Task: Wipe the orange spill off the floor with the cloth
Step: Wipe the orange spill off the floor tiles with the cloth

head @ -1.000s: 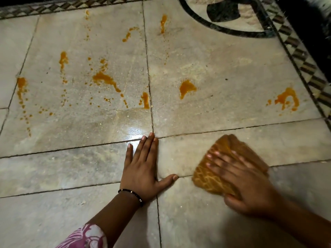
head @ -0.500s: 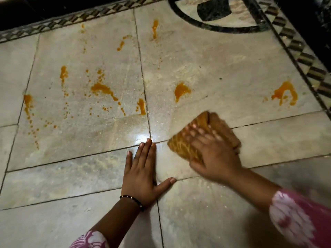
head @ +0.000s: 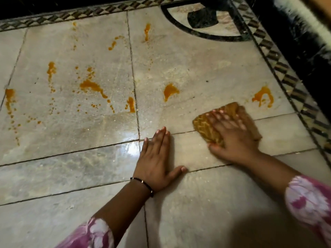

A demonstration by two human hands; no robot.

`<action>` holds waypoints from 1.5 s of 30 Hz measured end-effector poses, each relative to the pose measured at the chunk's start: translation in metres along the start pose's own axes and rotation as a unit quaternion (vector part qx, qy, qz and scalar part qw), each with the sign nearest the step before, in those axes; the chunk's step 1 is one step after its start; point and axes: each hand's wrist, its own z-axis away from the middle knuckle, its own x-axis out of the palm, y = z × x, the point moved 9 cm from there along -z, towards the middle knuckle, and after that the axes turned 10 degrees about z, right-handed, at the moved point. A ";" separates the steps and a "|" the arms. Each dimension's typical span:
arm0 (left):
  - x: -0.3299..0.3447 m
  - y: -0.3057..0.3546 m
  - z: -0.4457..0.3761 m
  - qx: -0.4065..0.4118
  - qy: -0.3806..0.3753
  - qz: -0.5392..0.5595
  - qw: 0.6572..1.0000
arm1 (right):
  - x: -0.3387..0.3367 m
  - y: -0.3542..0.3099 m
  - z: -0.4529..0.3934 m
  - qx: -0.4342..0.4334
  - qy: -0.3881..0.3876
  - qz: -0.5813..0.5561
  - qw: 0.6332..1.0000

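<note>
- Head view: pale marble floor, dark joint lines, patterned border strip along far and right edges.
- Cloth, brown-orange, waffle-textured, folded, lies flat on the floor, straddling a tile joint.
- Right hand on top of the cloth, palm down; grip not pinching, fingers straight and slightly spread, pressing the cloth to the floor. Hand a bit motion-blurred. Thumb at the cloth's near edge.
- Left hand just left of the cloth, not touching it, palm flat on the bare floor; grip holds nothing, fingers straight and pressed together, thumb spread toward the cloth.
- Black bracelet on the left wrist.
- Pink-and-white patterned sleeves on both forearms.
- Orange spill: not yet wiped, many patches and drips beyond the cloth.
- One blob beyond the cloth and a little left, apart from it.
- One curled patch beyond the cloth to the right, near its far corner, not touching.
- Largest splatter group well left of the cloth, past the long tile joint, with streaks trailing to the far left edge.
- Two small streaks far beyond the cloth near the far border.
- Black curved inlay far beyond the cloth.
- Bright glare patch on the floor left of the left hand's fingertips.
</note>
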 end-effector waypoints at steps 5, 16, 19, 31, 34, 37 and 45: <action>-0.003 0.007 -0.052 0.052 -0.026 0.043 0.997 | 0.012 -0.046 0.081 -0.086 -0.033 0.001 0.996; 0.018 0.001 -0.057 0.052 0.002 -0.049 0.997 | -0.044 0.052 0.118 0.251 0.084 -0.488 0.832; 0.017 0.001 -0.059 0.057 0.008 -0.041 0.997 | -0.054 0.070 0.104 0.272 0.078 -0.621 0.731; 0.019 0.004 -0.060 0.053 0.011 -0.050 0.997 | 0.004 0.046 0.047 0.289 -0.019 -0.036 0.956; 0.014 0.008 -0.061 0.061 0.027 -0.051 0.996 | 0.010 0.038 0.060 0.185 0.011 0.046 0.982; 0.016 0.031 -0.076 0.103 0.018 -0.039 0.994 | -0.002 0.083 0.078 0.175 0.051 0.006 0.983; 0.036 0.041 -0.095 0.085 0.000 -0.041 0.996 | -0.018 0.200 -0.042 0.332 0.069 -0.003 0.941</action>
